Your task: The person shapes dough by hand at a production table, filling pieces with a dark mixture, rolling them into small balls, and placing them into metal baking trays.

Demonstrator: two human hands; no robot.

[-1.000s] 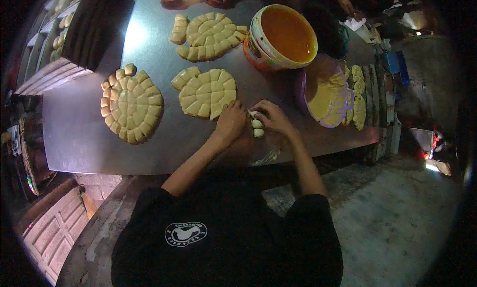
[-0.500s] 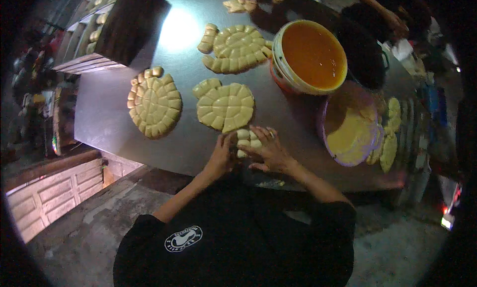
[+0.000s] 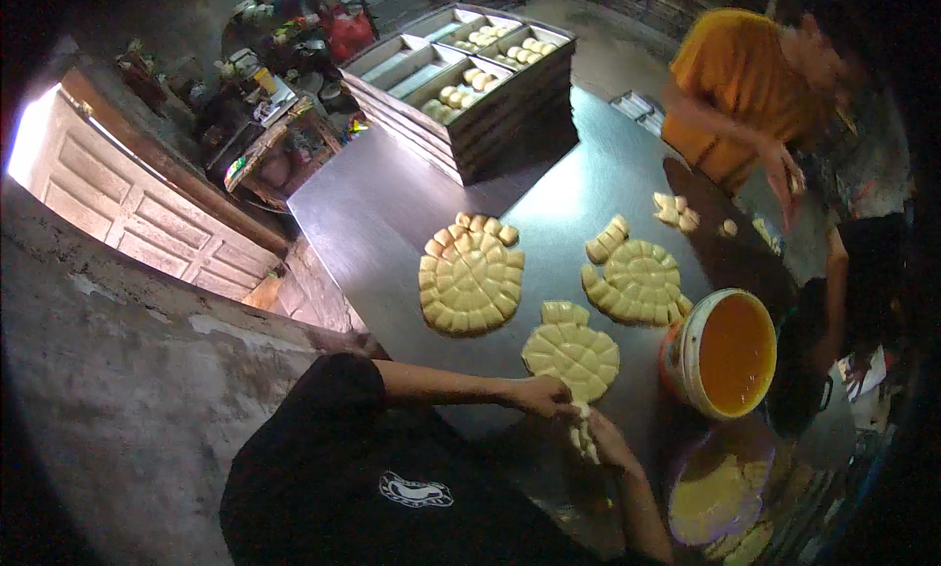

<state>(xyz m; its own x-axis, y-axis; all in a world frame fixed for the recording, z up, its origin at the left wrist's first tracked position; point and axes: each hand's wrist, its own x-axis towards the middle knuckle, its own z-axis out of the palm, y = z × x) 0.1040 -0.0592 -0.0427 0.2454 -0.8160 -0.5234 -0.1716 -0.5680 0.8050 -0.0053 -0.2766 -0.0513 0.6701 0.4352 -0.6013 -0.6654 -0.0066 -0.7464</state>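
Note:
My left hand [image 3: 544, 394] has curled fingers on a strip of small pale dough pieces [image 3: 584, 429], just below a round sectioned dough shape [image 3: 569, 358] with a short row at its top. My right hand [image 3: 610, 446] grips the same strip from the right, its fingertips partly hidden. Two more sectioned dough shapes [image 3: 470, 284] [image 3: 642, 277] lie further up the steel table [image 3: 353, 233]. A bucket of orange liquid [image 3: 735, 355] stands to the right of my hands, and a purple basin with yellow contents [image 3: 716, 488] sits below it.
Stacked wooden trays [image 3: 456, 154] holding dough pieces stand on the far end of the table. A person in orange [image 3: 716, 96] works across from me, with another dark-clothed arm [image 3: 835, 272] at the right. A door [image 3: 147, 198] and concrete wall [image 3: 118, 390] are at the left.
My view has swung left, bringing the door, tray tops and co-worker in orange into sight. Both my hands have stayed on the small dough pieces, shifting their grip.

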